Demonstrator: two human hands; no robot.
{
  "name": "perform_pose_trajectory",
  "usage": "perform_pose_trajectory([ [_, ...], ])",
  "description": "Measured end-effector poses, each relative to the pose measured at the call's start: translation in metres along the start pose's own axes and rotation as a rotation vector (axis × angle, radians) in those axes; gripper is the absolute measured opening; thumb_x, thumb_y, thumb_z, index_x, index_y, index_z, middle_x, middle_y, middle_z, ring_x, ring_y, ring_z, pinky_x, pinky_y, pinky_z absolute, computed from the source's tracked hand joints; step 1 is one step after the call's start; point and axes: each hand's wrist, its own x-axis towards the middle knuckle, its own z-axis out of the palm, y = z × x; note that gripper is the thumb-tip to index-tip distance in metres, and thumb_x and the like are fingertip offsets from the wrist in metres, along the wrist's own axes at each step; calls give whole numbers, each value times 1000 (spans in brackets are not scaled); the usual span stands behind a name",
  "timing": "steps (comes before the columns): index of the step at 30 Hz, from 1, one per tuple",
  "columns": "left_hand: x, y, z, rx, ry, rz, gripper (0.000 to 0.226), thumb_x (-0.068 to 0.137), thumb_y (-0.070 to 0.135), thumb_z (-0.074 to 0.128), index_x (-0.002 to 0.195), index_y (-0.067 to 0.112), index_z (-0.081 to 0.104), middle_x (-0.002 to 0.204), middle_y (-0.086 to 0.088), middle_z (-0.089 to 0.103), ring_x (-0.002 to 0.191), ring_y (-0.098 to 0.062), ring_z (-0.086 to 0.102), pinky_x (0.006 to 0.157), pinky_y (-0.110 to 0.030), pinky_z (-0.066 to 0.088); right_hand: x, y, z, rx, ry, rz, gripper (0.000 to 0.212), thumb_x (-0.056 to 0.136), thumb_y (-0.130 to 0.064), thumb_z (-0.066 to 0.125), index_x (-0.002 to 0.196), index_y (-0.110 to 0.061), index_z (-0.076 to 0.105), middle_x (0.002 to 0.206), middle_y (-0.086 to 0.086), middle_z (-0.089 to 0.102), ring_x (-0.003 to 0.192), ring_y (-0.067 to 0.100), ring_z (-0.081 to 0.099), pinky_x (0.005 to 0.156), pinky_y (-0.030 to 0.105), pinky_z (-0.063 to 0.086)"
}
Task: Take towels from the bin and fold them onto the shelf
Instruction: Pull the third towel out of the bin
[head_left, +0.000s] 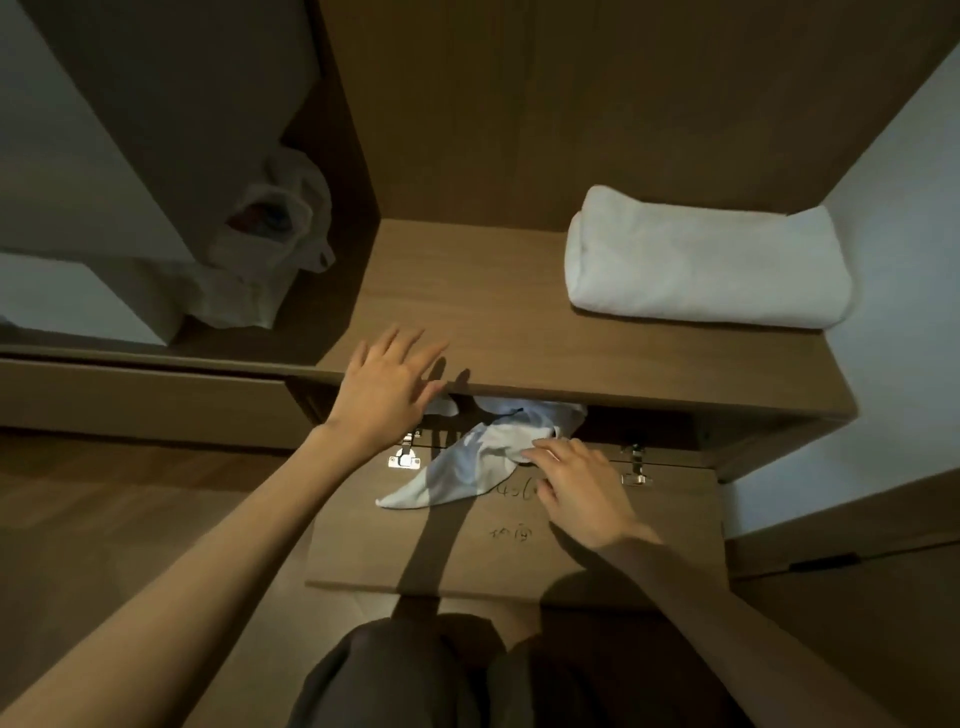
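- Knees (410, 670) sit closest, right up vs the drop-down door (519, 561), which lies open & flat.
- Crumpled towel (467, 462) is half out of the bin (639, 423) under the shelf (493, 312). Long axis runs diagonally, from the bin mouth at back-right to a loose corner at near-left on the door.
- Right hand (582, 493) is nearer: fingers curled onto the towel's right side, gripping it.
- Left hand (384, 389) is released, fingers spread, resting on the shelf's front edge just above-left of the towel.
- Shelf lip overhangs the bin mouth, so the towel prob. has to come fwd before going up.
- Hinge (404, 457) near the towel's left side could snag it.
- Folded towel (706, 260) takes the shelf's right end; plastic bag (270, 234) sits well apart, in the left bay.
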Motion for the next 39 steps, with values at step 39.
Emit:
perform_pose_trajectory([
  [39, -3, 41, 125, -386, -140, 92, 75, 93, 55, 47, 154, 28, 13, 161, 5, 10, 149, -21, 6, 118, -35, 12, 26, 53, 81, 518, 568, 116, 6, 77, -7, 78, 79, -10, 73, 80, -4, 66, 74, 8, 62, 68, 30, 54],
])
